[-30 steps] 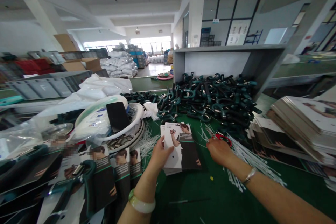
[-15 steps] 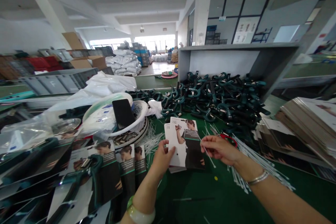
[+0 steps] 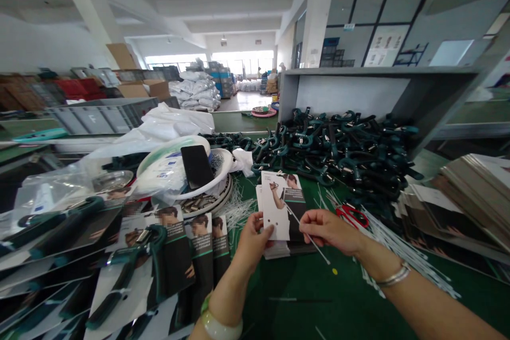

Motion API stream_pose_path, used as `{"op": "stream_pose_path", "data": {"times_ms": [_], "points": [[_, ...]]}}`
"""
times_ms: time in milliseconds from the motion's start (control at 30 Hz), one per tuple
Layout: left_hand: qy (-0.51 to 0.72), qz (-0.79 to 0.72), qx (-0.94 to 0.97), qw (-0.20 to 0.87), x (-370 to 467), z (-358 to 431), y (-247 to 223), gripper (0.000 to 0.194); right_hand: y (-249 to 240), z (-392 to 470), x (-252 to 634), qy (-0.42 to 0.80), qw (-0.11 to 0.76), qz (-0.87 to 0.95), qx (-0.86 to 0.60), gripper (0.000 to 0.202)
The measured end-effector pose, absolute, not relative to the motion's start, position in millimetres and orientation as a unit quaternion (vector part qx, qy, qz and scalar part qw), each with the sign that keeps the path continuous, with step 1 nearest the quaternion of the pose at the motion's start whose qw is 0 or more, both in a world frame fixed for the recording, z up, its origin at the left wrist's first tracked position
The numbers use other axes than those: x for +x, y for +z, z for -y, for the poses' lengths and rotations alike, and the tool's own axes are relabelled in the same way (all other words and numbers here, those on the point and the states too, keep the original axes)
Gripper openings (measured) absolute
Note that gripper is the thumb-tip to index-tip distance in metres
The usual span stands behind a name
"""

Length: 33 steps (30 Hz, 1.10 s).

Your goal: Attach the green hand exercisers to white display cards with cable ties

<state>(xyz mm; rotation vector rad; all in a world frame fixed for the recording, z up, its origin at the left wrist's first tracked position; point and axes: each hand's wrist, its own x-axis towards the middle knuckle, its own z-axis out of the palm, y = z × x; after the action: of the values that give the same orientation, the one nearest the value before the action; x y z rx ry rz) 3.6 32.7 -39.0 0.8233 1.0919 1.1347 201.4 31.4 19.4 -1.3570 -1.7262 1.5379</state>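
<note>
Far windows (image 3: 228, 56) glare white and shine on the floor (image 3: 247, 100), while wide-angle distortion stretches the edges

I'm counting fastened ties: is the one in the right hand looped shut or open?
Open: the tie runs nearly straight out on both sides of the right hand, with no loop showing.

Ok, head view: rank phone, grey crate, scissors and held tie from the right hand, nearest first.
1. Tie: held in the right hand.
2. Scissors: red handles, just beyond the hand, on its right.
3. Phone: off to the left, on the white basin.
4. Crate: far left, at the back.
</note>
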Motion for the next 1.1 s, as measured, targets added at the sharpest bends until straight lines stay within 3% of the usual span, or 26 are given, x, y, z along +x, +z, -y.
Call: {"op": "stream_pose_path", "data": {"times_ms": [200, 300, 700, 833, 967, 1100], "points": [[0.494, -0.471, 0.354, 0.639, -2, -33, -37, 0.043, 36, -14, 199, 0.043, 0.039, 0.854, -0.518, 0.022], [0.492, -0.477, 0.351, 0.638, -1, -34, -36, 0.042, 44, -10, 193, -0.077, -0.035, 0.867, -0.492, 0.019], [0.477, -0.488, 0.371, 0.63, -3, -31, -30, 0.043, 61, -16, 176, -0.202, -0.031, 0.908, -0.365, 0.015], [0.465, -0.451, 0.327, 0.688, -2, -28, -24, 0.047, 49, -25, 172, -0.235, 0.002, 0.911, -0.339, 0.013], [0.439, -0.386, 0.214, 0.783, 0, -26, -22, 0.028, 26, -28, 174, -0.252, 0.048, 0.913, -0.318, 0.012], [0.481, -0.371, 0.15, 0.78, 6, -26, -24, 0.008, 3, -28, 183, -0.259, 0.101, 0.907, -0.316, 0.018]]}}
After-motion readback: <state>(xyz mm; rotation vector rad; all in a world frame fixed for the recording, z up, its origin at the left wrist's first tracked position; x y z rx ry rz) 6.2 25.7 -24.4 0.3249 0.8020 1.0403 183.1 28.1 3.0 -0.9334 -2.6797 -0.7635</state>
